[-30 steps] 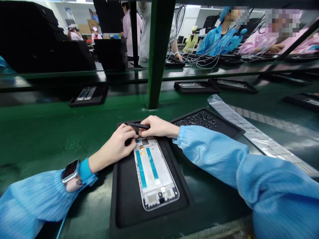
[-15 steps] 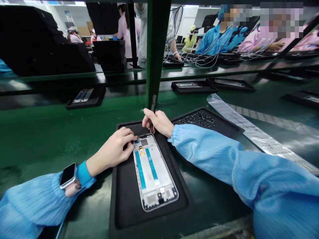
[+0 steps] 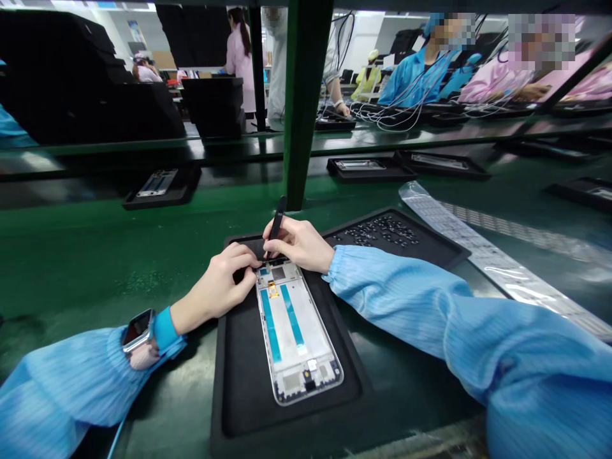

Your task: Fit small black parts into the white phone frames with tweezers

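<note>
held between the thumb and the fingers of the right hand [image 3: 303, 243] is a slim, black, stick-like tool [image 3: 277, 220], grasped and standing tilted, with its upper end leaning a little to the right. its lower end goes down to the top edge of a silver, rectangular phone frame [image 3: 306, 325] with rounded corners; if the tip touches this edge, i cannot tell. the left hand [image 3: 224, 277] is bent, its thumb and fingertips at the top left corner of the frame, just beside the tool; whether these fingers pinch something or only rest there, i cannot tell also. the frame lies flat inside a black, shallow, rectangular tray [image 3: 241, 382], and it carries two long teal strips [image 3: 269, 325] and a small orange piece [image 3: 273, 290] near its upper part. beyond the blue-sleeved right forearm [image 3: 396, 287] there is another black tray [image 3: 442, 252], with many tiny black parts [image 3: 382, 229] spread in it. next to this tray, to the right, lies a long, see-through plastic strip [image 3: 502, 268]. both trays rest on a glossy green table [image 3: 95, 268]
</note>
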`<state>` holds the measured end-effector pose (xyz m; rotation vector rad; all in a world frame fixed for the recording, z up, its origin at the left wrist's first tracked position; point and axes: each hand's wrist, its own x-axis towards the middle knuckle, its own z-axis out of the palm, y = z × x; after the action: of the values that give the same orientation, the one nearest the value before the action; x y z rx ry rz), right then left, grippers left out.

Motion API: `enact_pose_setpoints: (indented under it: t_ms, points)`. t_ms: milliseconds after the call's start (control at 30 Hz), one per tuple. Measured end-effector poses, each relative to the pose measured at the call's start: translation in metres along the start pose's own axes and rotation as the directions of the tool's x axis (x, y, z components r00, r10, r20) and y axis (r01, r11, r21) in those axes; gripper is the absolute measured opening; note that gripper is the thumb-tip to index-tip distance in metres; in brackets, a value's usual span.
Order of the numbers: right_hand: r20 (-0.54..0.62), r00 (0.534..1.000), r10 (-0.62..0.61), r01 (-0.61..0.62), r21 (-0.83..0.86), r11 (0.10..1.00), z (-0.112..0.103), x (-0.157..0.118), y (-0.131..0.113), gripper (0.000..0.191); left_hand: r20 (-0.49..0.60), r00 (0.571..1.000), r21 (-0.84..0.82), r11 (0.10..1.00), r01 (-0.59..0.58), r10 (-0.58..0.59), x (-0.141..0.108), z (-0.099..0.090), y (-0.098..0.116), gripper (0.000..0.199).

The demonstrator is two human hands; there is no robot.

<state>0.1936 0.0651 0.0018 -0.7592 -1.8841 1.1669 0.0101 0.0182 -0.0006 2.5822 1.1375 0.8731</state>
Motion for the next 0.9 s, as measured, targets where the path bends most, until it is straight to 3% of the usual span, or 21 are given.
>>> enact_pose_setpoints:
  t_ms: [667, 767, 900]
  points:
    - [-0.009, 1.0, 0.006, -0.007, -0.125, 0.992, 0.0011, -0.0029, -0.0047, 0.012, 0.002, 1.0, -0.012, 1.0, 0.006, -0.006, 0.0007, 0.001, 0.0011, 0.02]
    - [0.005, 0.998, -0.064, 0.063, -0.204, 0.977, 0.0013, -0.0034, -0.0043, 0.009, 0.004, 1.0, -0.01, 1.0, 0.005, -0.005, 0.0007, 0.0011, 0.0013, 0.02]
    - [0.106, 0.959, -0.262, 0.283, -0.369, 0.885, 0.0038, -0.0021, -0.0057, 0.004, 0.014, 1.0, -0.005, 1.0, 0.001, 0.0, 0.0013, 0.0003, 0.0017, 0.021]
